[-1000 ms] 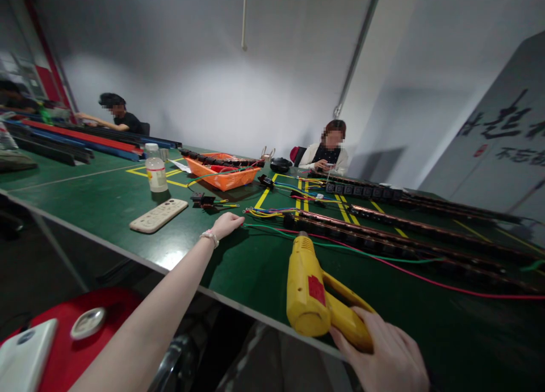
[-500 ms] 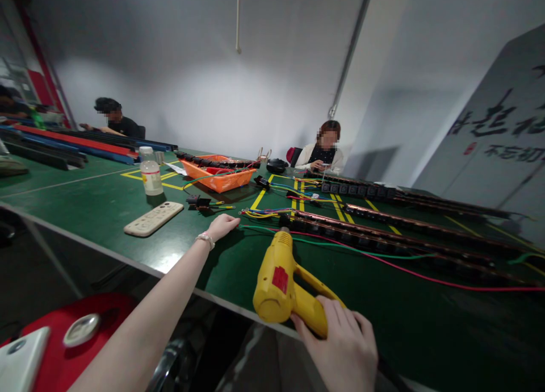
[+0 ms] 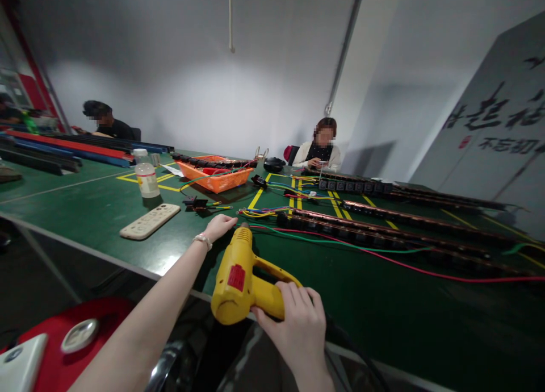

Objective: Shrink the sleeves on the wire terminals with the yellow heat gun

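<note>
My right hand (image 3: 293, 318) is wrapped round the handle of a yellow heat gun (image 3: 236, 275), whose nozzle points away from me, close to my left hand. My left hand (image 3: 220, 227) is closed at the ends of thin wires, its fingertips pressed together by the green wire (image 3: 315, 240); exactly what they pinch is too small to make out. Just beyond the fingertips lie the bare lugs of several coloured wires (image 3: 264, 212). These run to a long dark strip of modules with copper bars (image 3: 340, 224). A red wire (image 3: 383, 258) trails to the right.
On the green table (image 3: 102, 199) are a phone in a beige case (image 3: 150, 221), a bottle (image 3: 146, 179), a black connector (image 3: 196, 203) and an orange basket (image 3: 217, 180). More strips lie at the right. A person (image 3: 319, 150) sits across; another (image 3: 108, 122) sits at far left.
My right hand has moved left with the heat gun, bringing the nozzle close to my left hand. The view has shifted slightly; my left hand stays at the wire ends.
</note>
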A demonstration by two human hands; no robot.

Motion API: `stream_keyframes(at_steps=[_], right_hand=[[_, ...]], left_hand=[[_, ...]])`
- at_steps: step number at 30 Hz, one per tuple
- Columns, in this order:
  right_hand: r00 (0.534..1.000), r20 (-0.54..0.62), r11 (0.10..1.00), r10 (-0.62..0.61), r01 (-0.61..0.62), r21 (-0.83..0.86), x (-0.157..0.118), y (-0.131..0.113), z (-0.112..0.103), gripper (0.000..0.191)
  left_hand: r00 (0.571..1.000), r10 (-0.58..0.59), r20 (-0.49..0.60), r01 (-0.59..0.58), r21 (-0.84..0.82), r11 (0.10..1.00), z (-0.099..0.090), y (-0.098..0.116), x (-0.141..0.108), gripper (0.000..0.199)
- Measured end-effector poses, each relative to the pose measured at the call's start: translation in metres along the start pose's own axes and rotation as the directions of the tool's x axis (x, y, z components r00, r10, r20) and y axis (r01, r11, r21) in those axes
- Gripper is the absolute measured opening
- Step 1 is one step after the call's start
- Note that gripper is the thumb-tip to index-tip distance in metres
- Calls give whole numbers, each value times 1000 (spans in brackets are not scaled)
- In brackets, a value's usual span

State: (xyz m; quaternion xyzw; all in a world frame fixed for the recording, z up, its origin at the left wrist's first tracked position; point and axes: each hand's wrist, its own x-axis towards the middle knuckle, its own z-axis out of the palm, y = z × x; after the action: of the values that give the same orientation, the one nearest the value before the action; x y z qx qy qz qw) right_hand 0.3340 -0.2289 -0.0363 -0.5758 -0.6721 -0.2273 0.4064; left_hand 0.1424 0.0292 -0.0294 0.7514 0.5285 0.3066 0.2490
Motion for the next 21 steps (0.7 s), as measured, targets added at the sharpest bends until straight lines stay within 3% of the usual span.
stream_keyframes(at_steps=[10,21], right_hand=[[1000,-15,1000,15,-15,9,-1,15,-12,44],[1000,6,964,-5,7,-267,-16,67,-48,43]], left_hand=[[1000,-7,7,8,-90,996,-2,-1,-1,57],[999,-39,35,44,-181,983,0,-8,3,54]])
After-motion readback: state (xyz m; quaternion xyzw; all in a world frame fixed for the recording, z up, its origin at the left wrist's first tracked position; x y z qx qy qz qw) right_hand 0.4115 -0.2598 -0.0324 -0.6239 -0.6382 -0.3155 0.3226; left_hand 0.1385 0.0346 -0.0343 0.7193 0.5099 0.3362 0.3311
